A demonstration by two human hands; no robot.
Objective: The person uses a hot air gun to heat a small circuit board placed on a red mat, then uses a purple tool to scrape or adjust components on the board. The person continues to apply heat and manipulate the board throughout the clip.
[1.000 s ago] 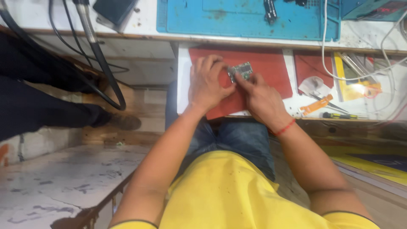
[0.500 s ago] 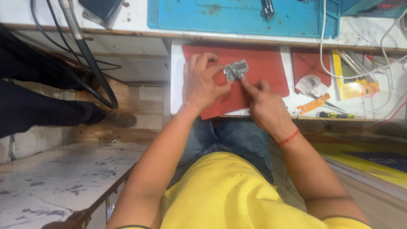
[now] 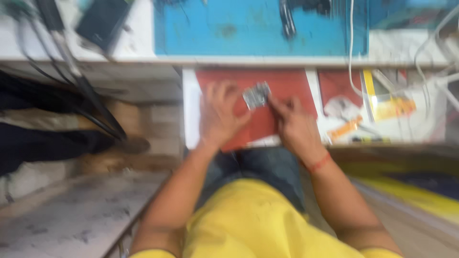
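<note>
Small grey metal part (image 3: 256, 95) between left hand (image 3: 221, 113) and right hand (image 3: 295, 126) fingertips

Both hands sit on a mat (image 3: 287, 86) laid on a pull-out shelf (image 3: 190, 119) under the benchtop edge. The left hand (image 3: 220, 114) and right hand (image 3: 296, 126) are side by side, with a small circuit board (image 3: 256, 94) pinched between them, over the mat. Behind that, up on the bench, lies a bigger work mat (image 3: 229, 28). Right of the hands there's a clutter of small tools (image 3: 351, 129) and cables (image 3: 354, 57). Off to the left, a hose (image 3: 86, 86) hangs down off the bench.
</note>
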